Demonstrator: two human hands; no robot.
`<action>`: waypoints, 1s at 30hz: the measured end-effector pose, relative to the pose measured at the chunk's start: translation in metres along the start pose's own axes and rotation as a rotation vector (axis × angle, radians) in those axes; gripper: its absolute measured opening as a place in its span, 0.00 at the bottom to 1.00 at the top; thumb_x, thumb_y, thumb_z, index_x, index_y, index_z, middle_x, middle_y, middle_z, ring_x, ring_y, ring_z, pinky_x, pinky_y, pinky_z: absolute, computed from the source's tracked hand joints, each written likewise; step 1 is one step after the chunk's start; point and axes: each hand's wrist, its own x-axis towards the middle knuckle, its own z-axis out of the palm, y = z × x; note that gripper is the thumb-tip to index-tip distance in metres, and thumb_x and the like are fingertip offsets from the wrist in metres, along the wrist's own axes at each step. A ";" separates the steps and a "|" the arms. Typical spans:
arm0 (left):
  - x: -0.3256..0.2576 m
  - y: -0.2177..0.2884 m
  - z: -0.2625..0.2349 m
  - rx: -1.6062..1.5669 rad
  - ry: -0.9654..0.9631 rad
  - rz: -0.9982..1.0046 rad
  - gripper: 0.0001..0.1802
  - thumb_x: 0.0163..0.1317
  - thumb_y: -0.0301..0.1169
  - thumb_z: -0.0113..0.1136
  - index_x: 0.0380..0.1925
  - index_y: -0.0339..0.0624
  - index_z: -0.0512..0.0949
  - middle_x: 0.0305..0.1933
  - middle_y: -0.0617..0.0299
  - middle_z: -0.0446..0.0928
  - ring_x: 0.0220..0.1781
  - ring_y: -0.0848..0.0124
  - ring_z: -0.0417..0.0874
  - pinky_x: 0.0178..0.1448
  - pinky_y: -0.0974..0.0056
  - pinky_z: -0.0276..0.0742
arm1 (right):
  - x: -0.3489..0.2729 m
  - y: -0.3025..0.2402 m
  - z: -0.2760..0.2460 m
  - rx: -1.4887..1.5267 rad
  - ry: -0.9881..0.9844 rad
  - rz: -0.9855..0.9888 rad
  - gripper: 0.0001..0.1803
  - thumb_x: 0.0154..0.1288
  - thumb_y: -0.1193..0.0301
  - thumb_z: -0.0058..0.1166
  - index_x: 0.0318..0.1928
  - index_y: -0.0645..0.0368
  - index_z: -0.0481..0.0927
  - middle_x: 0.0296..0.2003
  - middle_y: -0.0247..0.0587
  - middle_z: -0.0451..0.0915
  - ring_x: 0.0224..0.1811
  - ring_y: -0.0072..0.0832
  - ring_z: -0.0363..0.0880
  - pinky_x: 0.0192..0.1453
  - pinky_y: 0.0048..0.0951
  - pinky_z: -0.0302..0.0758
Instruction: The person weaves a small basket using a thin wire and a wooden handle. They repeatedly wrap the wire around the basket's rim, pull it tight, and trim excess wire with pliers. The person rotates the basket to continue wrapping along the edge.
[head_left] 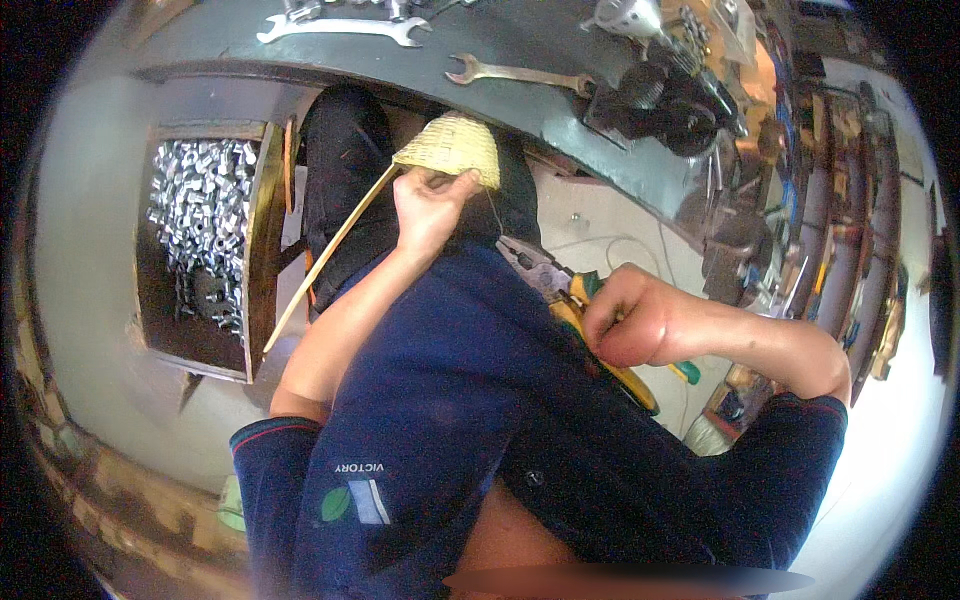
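A small pale-yellow woven scoop (452, 146) with a long thin stick (330, 255) as its handle is above my knees. My left hand (430, 205) is closed on its lower rim, thumb and fingers pinching the weave. The stick slants down and left past my forearm. From the rim a thin wire (496, 212) hangs toward the jaws of the combination pliers (540, 272). My right hand (635, 318) is wrapped round the pliers' yellow and green handles. Whether the jaws grip the wire, I cannot tell.
At left, a wooden box (262, 215) holds many shiny metal fittings. Two open-ended wrenches, a silver wrench (340, 32) and a duller wrench (520, 75), lie on the grey bench (430, 60) ahead. Dark machine parts (665, 105) crowd its right end, beside cluttered shelves (815, 200).
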 end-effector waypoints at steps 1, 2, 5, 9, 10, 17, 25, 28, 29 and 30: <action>-0.001 -0.001 0.000 0.020 -0.004 0.010 0.11 0.55 0.18 0.61 0.39 0.25 0.76 0.39 0.52 0.81 0.38 0.71 0.83 0.44 0.68 0.80 | -0.001 0.009 0.006 -0.073 0.013 -0.116 0.04 0.44 0.74 0.55 0.22 0.62 0.76 0.18 0.42 0.75 0.23 0.26 0.75 0.28 0.28 0.69; -0.001 0.000 0.000 0.030 -0.014 0.022 0.12 0.56 0.18 0.60 0.40 0.25 0.76 0.39 0.51 0.80 0.38 0.68 0.83 0.44 0.67 0.81 | -0.003 0.012 0.010 -0.069 0.020 -0.112 0.05 0.43 0.74 0.56 0.22 0.62 0.76 0.19 0.42 0.75 0.23 0.29 0.75 0.29 0.28 0.70; -0.003 0.002 0.002 0.043 -0.039 0.039 0.12 0.57 0.19 0.59 0.42 0.24 0.75 0.40 0.48 0.79 0.37 0.64 0.83 0.43 0.64 0.83 | -0.010 0.017 0.019 -0.065 0.038 -0.098 0.07 0.41 0.75 0.60 0.24 0.60 0.76 0.23 0.43 0.76 0.25 0.37 0.76 0.29 0.30 0.70; -0.002 0.000 0.003 -0.004 -0.021 -0.011 0.11 0.56 0.16 0.59 0.40 0.24 0.75 0.38 0.51 0.80 0.36 0.67 0.83 0.42 0.66 0.82 | -0.021 0.021 0.026 -0.094 0.145 -0.153 0.09 0.40 0.75 0.62 0.26 0.58 0.77 0.28 0.41 0.78 0.30 0.38 0.77 0.33 0.33 0.71; -0.002 0.000 0.004 -0.024 -0.007 -0.029 0.10 0.55 0.15 0.59 0.39 0.24 0.75 0.36 0.52 0.80 0.35 0.69 0.83 0.42 0.67 0.82 | -0.023 0.024 0.027 -0.103 0.144 -0.164 0.09 0.40 0.75 0.63 0.27 0.57 0.77 0.28 0.41 0.78 0.31 0.38 0.77 0.34 0.34 0.71; -0.003 0.003 0.007 -0.030 -0.011 -0.027 0.12 0.55 0.15 0.59 0.41 0.24 0.75 0.39 0.50 0.80 0.37 0.66 0.83 0.43 0.65 0.83 | -0.025 0.030 0.032 -0.168 0.153 -0.293 0.08 0.41 0.74 0.63 0.25 0.57 0.77 0.27 0.39 0.79 0.30 0.37 0.77 0.32 0.34 0.71; -0.001 0.010 -0.001 -0.280 -0.186 -0.164 0.16 0.61 0.28 0.58 0.46 0.29 0.73 0.44 0.52 0.79 0.46 0.65 0.81 0.52 0.61 0.78 | -0.010 0.003 0.011 0.068 0.040 -0.048 0.06 0.48 0.72 0.54 0.24 0.61 0.81 0.22 0.42 0.80 0.24 0.31 0.77 0.29 0.30 0.70; 0.002 0.008 -0.004 -0.283 -0.236 -0.190 0.17 0.63 0.31 0.56 0.47 0.29 0.73 0.46 0.51 0.78 0.48 0.64 0.80 0.57 0.58 0.75 | -0.015 0.010 0.002 0.042 0.063 -0.120 0.07 0.49 0.71 0.53 0.27 0.60 0.83 0.23 0.42 0.81 0.24 0.28 0.77 0.29 0.29 0.70; 0.002 0.010 -0.001 -0.284 -0.237 -0.172 0.17 0.63 0.31 0.56 0.47 0.29 0.73 0.46 0.51 0.78 0.48 0.64 0.80 0.58 0.58 0.74 | -0.019 0.015 0.000 0.007 0.078 -0.152 0.08 0.49 0.71 0.53 0.28 0.60 0.83 0.23 0.42 0.81 0.24 0.27 0.77 0.29 0.28 0.70; -0.002 0.018 0.002 -0.310 -0.241 -0.176 0.17 0.63 0.32 0.55 0.47 0.28 0.72 0.47 0.50 0.77 0.49 0.63 0.79 0.59 0.56 0.73 | -0.022 0.030 0.002 0.038 0.094 -0.187 0.09 0.49 0.71 0.53 0.30 0.60 0.84 0.22 0.43 0.81 0.24 0.25 0.76 0.29 0.27 0.70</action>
